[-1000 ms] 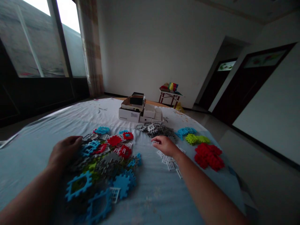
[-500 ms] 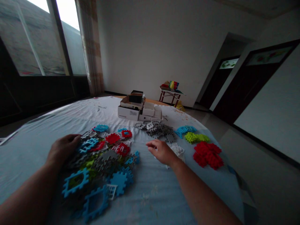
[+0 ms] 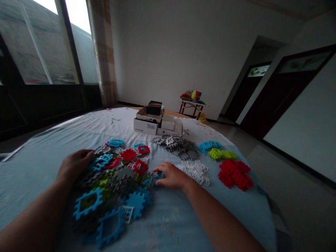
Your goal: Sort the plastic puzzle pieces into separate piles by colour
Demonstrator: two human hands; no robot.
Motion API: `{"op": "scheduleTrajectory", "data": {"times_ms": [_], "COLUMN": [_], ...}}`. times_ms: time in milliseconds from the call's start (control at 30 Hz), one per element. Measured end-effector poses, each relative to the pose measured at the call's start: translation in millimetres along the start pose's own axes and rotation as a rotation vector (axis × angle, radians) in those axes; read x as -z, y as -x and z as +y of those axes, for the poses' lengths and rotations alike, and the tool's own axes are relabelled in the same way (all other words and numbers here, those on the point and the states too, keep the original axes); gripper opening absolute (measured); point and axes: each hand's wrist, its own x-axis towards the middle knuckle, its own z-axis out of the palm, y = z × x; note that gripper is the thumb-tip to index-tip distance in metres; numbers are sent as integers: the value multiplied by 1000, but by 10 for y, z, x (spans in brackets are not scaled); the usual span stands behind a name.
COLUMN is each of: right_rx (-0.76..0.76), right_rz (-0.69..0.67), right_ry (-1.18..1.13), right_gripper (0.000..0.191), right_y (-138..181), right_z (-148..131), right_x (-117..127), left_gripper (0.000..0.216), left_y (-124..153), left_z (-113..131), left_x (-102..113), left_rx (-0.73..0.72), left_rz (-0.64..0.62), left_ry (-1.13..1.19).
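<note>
Plastic interlocking tiles are lying in a mixed heap of blue, grey, red and green on a pale blue sheet that is covering the worktop. At the heap's right edge the right hand is resting palm down, its fingers reaching left and touching a small blue piece there; whether that grip is closing on the piece or merely lying against it, I cannot tell. On the heap's far left edge the left hand is lying with its fingers curled loosely over the grey and blue tiles, pressing on them rather than clasping any one.

Just right of the right hand, a pile of white lattice pieces is sitting close to the wrist. Farther right, well apart from both hands, a red pile is lying near the sheet's edge, and beyond it a lime green pile and a blue pile are sitting side by side. A grey pile is lying behind the white one. At the far end, white cardboard boxes are standing together, one of them carrying a dark box on top. Against the back wall a small table is holding colourful things.
</note>
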Motion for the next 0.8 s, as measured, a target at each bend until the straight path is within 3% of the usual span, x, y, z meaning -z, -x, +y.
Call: {"op": "scheduleTrajectory", "data": {"times_ms": [233,433,600,800], "right_rx": [-75,20,203,190], "right_rz": [39,149,-53,-130], "right_ry": [-201,-95,36,-41], "right_gripper": [27,25,24,30], "right_y": [183,381,572,660], "right_z": [-29,-136,-202,-169], "right_x": [186,301,264,237], "left_gripper": [54,54,49,51], "left_y": [-23,-75,-263,-179], "left_z": [16,-28,-234,-156], "left_x": [10,-14,-86,-45], "left_rx": [6,61,48,-9], "left_rz": [-14,-33,-3,24], "left_ry": [-58,-45,-104,-147]}}
